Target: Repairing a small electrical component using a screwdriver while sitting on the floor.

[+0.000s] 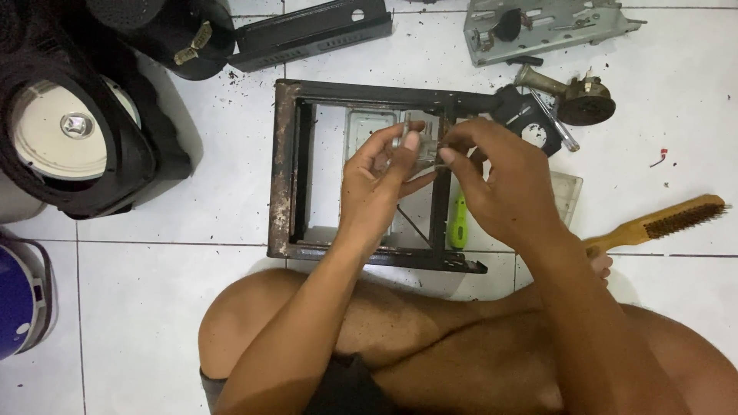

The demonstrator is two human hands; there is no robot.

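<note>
Seated cross-legged on the white tiled floor [154,307], the person brings both hands together: the left hand [377,180] and right hand [503,180] pinch a small metal part [415,146] above the rusty black frame [284,169]. Right lies a wire brush [661,223]; farther off, a grey metal bracket [538,27]

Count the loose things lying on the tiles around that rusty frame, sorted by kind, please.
Wire brush: 1
Green-handled tool: 1
Brass burner part: 1
Grey metal bracket: 1
Black panel: 1
Total: 5
</note>
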